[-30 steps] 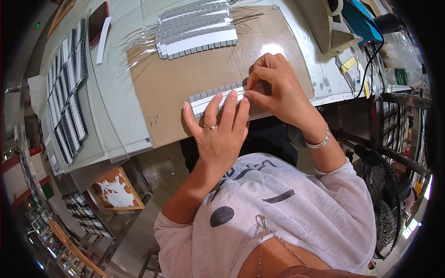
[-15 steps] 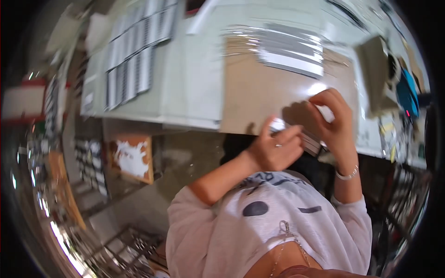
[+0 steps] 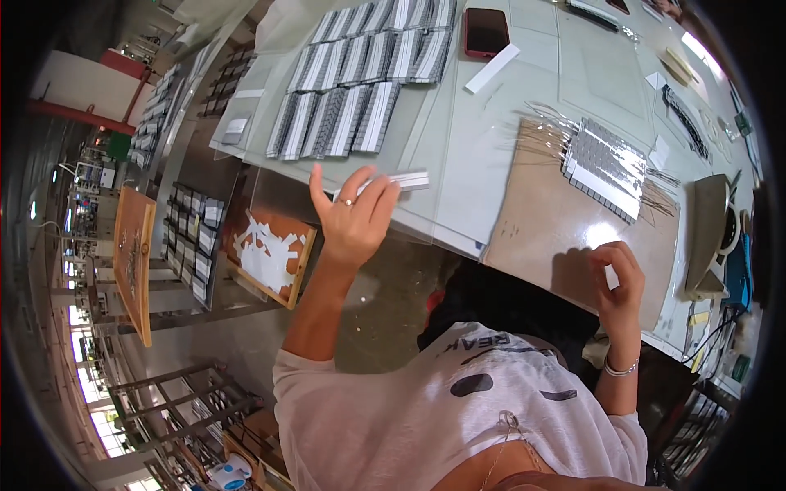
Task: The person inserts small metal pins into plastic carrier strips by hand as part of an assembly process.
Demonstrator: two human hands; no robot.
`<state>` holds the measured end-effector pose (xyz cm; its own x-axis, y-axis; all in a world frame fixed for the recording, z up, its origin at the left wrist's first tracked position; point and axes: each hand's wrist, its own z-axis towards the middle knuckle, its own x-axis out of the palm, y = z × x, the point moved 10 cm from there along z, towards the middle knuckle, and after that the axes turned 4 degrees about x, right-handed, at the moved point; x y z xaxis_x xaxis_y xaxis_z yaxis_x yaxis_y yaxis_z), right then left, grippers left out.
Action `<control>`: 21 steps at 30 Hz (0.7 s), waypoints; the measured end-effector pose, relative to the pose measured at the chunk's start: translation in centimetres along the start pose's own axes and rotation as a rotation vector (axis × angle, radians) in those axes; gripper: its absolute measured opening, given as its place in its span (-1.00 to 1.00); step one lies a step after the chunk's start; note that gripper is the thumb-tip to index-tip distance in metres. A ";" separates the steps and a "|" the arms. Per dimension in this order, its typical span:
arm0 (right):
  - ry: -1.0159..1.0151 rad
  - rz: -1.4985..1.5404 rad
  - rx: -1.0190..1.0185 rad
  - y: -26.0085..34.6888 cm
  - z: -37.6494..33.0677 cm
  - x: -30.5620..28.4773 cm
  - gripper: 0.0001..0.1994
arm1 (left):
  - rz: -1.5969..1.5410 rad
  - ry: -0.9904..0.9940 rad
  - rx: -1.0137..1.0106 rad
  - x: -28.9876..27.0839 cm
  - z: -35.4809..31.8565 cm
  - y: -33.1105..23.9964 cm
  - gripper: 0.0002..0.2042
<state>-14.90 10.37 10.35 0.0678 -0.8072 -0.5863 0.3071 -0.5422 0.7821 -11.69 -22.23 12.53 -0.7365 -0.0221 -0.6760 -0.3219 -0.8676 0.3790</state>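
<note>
- Here, the left hand (image 3: pixel 354 219) was raised over the near edge of the desk (image 3: pixel 483 139), its grip clenched on a narrow grey-and-white strip (image 3: pixel 403 181) pinched between thumb and fingers, with the forefinger sticking up free.
- The strip lay roughly level, its far end reaching toward the middle of the desk, just short of the rows of like strips (image 3: pixel 360 82) laid side by side at the far left of the desk.
- The right hand (image 3: pixel 618 282) rested at the near edge of a brown board (image 3: pixel 557 221), which lay on the right part of the desk; its grip was closed on a small white piece (image 3: pixel 611 277), though what that piece was could not be told for sure from this view.
- On the far end of the board sat a stack of strips (image 3: pixel 604 168) with thin wires (image 3: pixel 540 135) fanning out from both sides.
- A dark phone with a red rim (image 3: pixel 486 31) lay near the far edge, a white slip (image 3: pixel 492 69) just beside it.
- A bracelet (image 3: pixel 620 370) circled the right wrist.
- Below the near edge of the desk, a wooden tray with white scraps (image 3: pixel 266 254) stood on the floor side.
</note>
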 end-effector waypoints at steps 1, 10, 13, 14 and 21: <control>0.017 -0.014 -0.015 0.4 0.1 0.4 -0.78 | 0.002 -0.010 0.008 0.3 -0.5 0.1 -0.85; -0.018 -0.145 -0.110 1.4 1.1 0.2 -0.73 | -0.451 0.216 -0.269 2.6 -3.4 -0.6 -0.28; -0.034 -0.183 -0.169 1.7 1.6 0.3 -0.74 | -0.405 0.137 -0.232 2.6 -3.8 -0.9 -0.26; -0.046 -0.190 -0.151 1.4 1.8 0.3 -0.74 | -0.375 0.125 -0.229 2.6 -3.9 -1.1 -0.23; -0.058 -0.426 -0.325 1.7 2.6 1.6 -0.70 | -0.434 0.104 -0.269 4.3 -3.7 -0.8 -0.11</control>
<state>-16.74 7.53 11.32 -0.1765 -0.5484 -0.8174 0.5749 -0.7315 0.3666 -12.40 -23.45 6.93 -0.5017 0.3303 -0.7995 -0.4098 -0.9047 -0.1166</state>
